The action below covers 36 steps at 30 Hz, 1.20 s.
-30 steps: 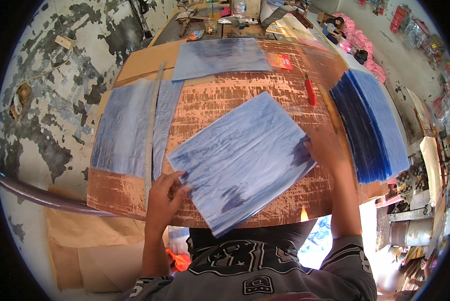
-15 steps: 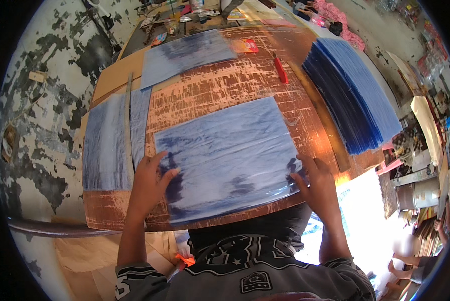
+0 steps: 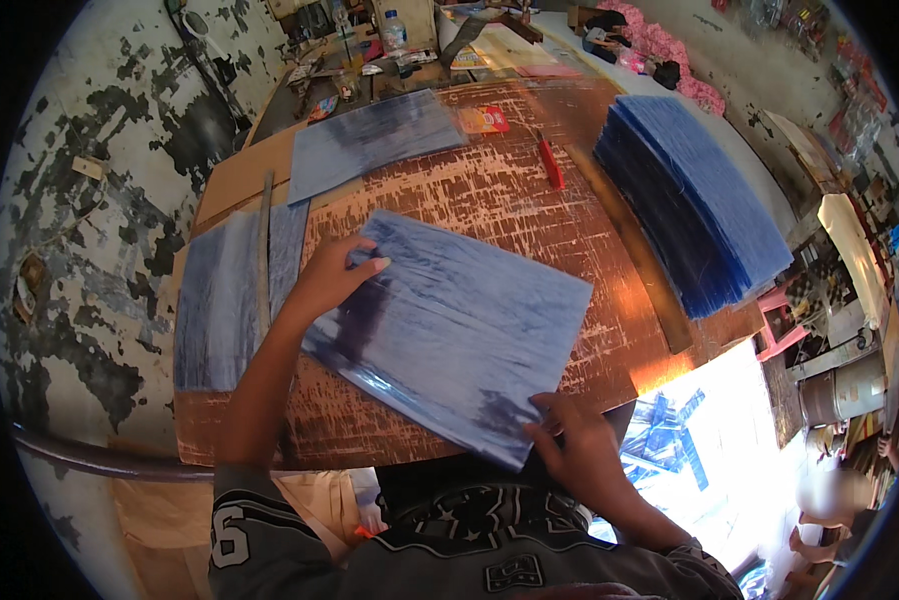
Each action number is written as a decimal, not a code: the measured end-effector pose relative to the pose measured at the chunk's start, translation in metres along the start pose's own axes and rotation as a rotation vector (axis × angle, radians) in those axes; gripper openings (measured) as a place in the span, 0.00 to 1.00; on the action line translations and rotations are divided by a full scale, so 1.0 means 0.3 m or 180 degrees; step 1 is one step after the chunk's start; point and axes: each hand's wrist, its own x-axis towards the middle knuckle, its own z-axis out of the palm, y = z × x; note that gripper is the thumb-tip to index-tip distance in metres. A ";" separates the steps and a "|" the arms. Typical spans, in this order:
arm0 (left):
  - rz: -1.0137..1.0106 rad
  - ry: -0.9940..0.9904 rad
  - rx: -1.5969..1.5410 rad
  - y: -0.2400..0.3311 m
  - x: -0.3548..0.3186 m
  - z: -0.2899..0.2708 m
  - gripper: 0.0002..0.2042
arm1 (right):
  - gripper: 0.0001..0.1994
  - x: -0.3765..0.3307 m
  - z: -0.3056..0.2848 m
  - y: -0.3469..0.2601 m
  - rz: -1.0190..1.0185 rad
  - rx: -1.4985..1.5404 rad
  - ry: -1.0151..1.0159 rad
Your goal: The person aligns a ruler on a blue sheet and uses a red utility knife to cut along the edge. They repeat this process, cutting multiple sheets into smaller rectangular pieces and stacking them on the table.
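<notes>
A bluish translucent plastic sheet point(image 3: 459, 320), perhaps several layers thick, lies turned at a slant over the worn brown table point(image 3: 609, 240). My left hand point(image 3: 341, 275) pinches its upper left edge between thumb and fingers. At the lower right corner, my right hand point(image 3: 569, 440) grips the same sheet. More such sheets point(image 3: 214, 300) lie at the left under a narrow metal strip point(image 3: 265, 250), and another sheet point(image 3: 379, 140) rests at the far side of the table.
A tall stack of blue sheets point(image 3: 694, 200) stands at the right beside a long wooden strip point(image 3: 639, 260). A red cutter-like tool point(image 3: 550, 163) and an orange-red packet point(image 3: 484, 120) lie farther back. Bottles point(image 3: 394, 35) and clutter fill the far end. Another person's hand point(image 3: 807, 545) shows at lower right.
The plastic sheet has turned clockwise. My left hand moved up and away with its edge, while my right hand came down and inward, toward my body.
</notes>
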 end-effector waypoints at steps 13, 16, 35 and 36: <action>0.0840 0.0616 0.0435 -0.043 0.325 0.224 0.18 | 0.20 0.067 0.187 -0.109 -0.0236 0.1192 -0.0953; 0.1079 0.1079 0.0767 -0.085 0.364 0.274 0.17 | 0.19 0.094 0.209 -0.118 -0.0276 0.1209 -0.0873; 0.0799 0.0476 0.1404 -0.151 0.165 0.125 0.34 | 0.18 0.226 -0.259 0.336 0.0071 -0.2275 0.1768; 0.0735 0.0691 0.1298 -0.165 0.168 0.126 0.35 | 0.19 0.204 -0.278 0.384 0.0293 -0.2341 0.1656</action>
